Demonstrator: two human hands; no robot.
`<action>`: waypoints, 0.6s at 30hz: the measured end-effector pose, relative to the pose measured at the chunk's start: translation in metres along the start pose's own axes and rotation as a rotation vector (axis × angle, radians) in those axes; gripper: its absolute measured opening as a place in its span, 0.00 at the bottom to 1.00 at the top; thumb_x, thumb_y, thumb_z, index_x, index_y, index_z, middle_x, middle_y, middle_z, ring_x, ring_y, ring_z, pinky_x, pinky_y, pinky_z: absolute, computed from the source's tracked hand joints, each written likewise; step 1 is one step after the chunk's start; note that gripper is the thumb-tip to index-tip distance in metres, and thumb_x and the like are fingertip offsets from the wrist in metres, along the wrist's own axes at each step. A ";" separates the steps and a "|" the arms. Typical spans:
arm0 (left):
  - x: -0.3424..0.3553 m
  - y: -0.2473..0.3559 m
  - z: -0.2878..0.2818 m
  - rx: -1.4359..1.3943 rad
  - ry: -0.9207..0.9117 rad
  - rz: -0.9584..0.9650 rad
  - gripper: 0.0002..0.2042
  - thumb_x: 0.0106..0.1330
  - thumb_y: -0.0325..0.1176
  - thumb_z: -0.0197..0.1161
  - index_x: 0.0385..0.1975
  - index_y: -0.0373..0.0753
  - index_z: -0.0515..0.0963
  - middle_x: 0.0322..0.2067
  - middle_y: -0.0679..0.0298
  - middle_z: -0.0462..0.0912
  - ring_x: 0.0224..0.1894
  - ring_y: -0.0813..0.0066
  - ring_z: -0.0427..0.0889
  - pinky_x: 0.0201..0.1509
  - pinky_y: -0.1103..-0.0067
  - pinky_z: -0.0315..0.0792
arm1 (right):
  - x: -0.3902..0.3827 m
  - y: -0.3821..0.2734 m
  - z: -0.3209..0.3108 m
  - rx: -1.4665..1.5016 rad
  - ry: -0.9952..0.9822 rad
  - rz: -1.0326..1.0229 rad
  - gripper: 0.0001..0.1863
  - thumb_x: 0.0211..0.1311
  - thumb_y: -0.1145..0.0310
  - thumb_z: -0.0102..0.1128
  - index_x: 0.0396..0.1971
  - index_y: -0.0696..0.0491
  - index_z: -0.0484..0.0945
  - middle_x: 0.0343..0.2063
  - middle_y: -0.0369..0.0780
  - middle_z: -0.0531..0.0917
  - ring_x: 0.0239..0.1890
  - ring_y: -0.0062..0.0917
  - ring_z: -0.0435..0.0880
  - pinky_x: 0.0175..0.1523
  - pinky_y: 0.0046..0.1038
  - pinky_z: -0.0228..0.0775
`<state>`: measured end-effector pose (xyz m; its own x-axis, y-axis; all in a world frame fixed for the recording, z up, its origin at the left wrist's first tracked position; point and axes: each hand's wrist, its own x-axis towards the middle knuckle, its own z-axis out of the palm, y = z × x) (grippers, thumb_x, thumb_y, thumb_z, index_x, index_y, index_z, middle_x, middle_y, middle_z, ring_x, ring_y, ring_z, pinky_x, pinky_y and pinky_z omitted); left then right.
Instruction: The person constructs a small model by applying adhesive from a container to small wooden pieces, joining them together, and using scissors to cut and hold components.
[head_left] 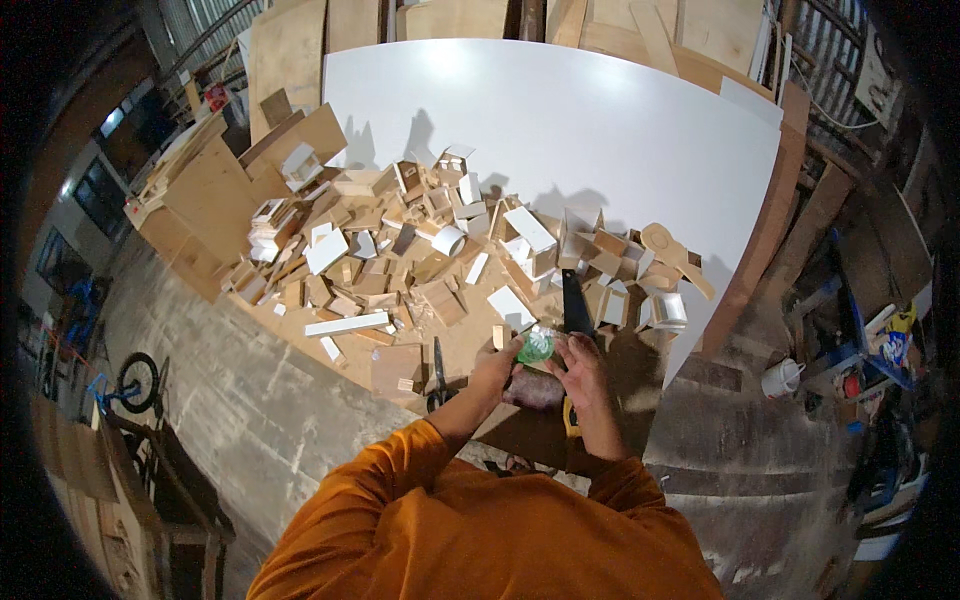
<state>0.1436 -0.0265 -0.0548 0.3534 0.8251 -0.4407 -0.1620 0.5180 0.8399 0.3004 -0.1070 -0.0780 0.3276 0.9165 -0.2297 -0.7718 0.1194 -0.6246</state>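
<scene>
Two hands: left hand (pixel 495 368) and right hand (pixel 580 362) – both clasped on one green bottle (pixel 535 346)
Saw: one handsaw (pixel 574 305) – beside the offcuts (pixel 400 250)

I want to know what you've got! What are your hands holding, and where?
Both the left hand and right hand grip a small green bottle around its sides.
</scene>
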 end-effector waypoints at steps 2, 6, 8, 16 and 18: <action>0.000 -0.001 -0.001 0.074 0.007 0.103 0.18 0.65 0.34 0.64 0.52 0.36 0.73 0.43 0.64 0.78 0.44 0.74 0.78 0.45 0.77 0.73 | 0.004 0.002 -0.002 -0.001 0.018 0.025 0.08 0.60 0.65 0.65 0.38 0.41 0.78 0.40 0.31 0.81 0.50 0.23 0.78 0.56 0.45 0.67; -0.009 0.000 -0.009 0.292 -0.006 0.508 0.19 0.63 0.33 0.66 0.52 0.34 0.73 0.42 0.65 0.80 0.42 0.78 0.77 0.45 0.81 0.72 | -0.002 -0.004 0.018 -0.028 0.096 -0.065 0.08 0.61 0.68 0.64 0.39 0.45 0.77 0.37 0.32 0.81 0.48 0.24 0.78 0.53 0.39 0.70; -0.023 0.013 -0.010 0.370 -0.046 0.626 0.18 0.63 0.32 0.66 0.50 0.33 0.74 0.40 0.66 0.80 0.41 0.81 0.76 0.44 0.82 0.71 | -0.015 -0.016 0.038 -0.059 0.055 -0.208 0.08 0.61 0.69 0.63 0.39 0.48 0.77 0.36 0.33 0.80 0.46 0.24 0.79 0.52 0.35 0.72; -0.094 0.067 -0.026 0.404 -0.173 0.675 0.15 0.62 0.32 0.68 0.46 0.34 0.75 0.33 0.69 0.79 0.34 0.85 0.74 0.40 0.84 0.71 | -0.059 -0.029 0.108 -0.310 -0.175 -0.404 0.10 0.58 0.75 0.65 0.38 0.55 0.76 0.32 0.33 0.79 0.36 0.19 0.77 0.45 0.22 0.70; -0.101 0.075 -0.032 0.456 -0.166 0.718 0.16 0.62 0.33 0.68 0.46 0.34 0.75 0.30 0.70 0.78 0.28 0.86 0.73 0.34 0.84 0.70 | -0.064 -0.026 0.118 -0.350 -0.192 -0.416 0.10 0.58 0.76 0.65 0.38 0.55 0.76 0.32 0.33 0.78 0.36 0.17 0.77 0.46 0.21 0.70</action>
<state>0.0658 -0.0641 0.0425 0.4429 0.8560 0.2667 -0.0249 -0.2856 0.9580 0.2355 -0.1239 0.0411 0.4349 0.8762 0.2075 -0.3624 0.3812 -0.8505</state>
